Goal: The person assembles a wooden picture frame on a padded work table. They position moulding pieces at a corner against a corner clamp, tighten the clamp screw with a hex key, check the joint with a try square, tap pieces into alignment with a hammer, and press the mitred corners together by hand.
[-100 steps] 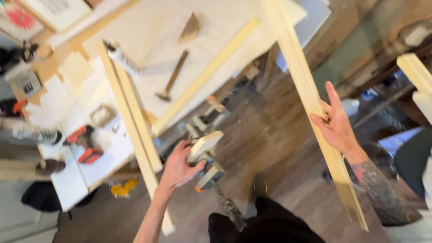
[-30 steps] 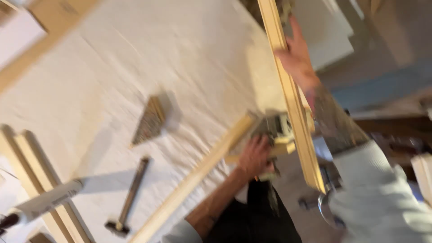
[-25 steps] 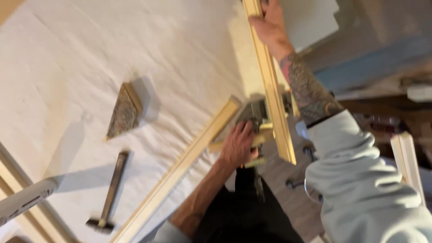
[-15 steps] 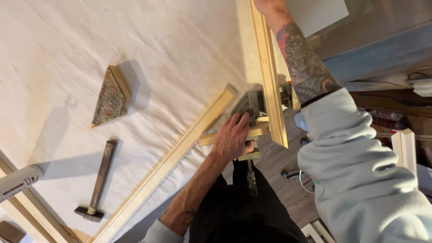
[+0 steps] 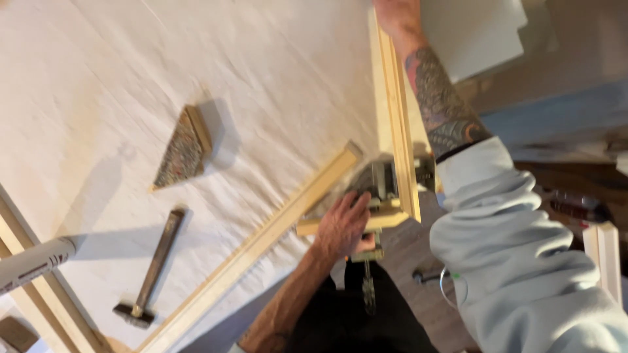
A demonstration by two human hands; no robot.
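Note:
My left hand (image 5: 343,225) is closed around a grey power tool (image 5: 378,185) with a cord, pressed where a long pale wooden bar (image 5: 400,131) meets a short wooden piece (image 5: 386,219). A second wooden bar (image 5: 261,242) runs diagonally from that corner towards the lower left. My right hand (image 5: 391,12), on a tattooed arm with a pushed-up grey sleeve, holds the long bar at the top edge of the view, where its fingers are cut off.
A white sheet (image 5: 131,72) covers the worktable. On it lie a triangular wooden wedge (image 5: 183,147), a hammer (image 5: 154,268) and a white cartridge tube (image 5: 33,261). More wooden strips (image 5: 46,301) lie at the left. The floor is at the lower right.
My left hand has carried the tool from beside the table up to the corner of the bars. My right hand has slid further up the long bar. The view has swung over the table.

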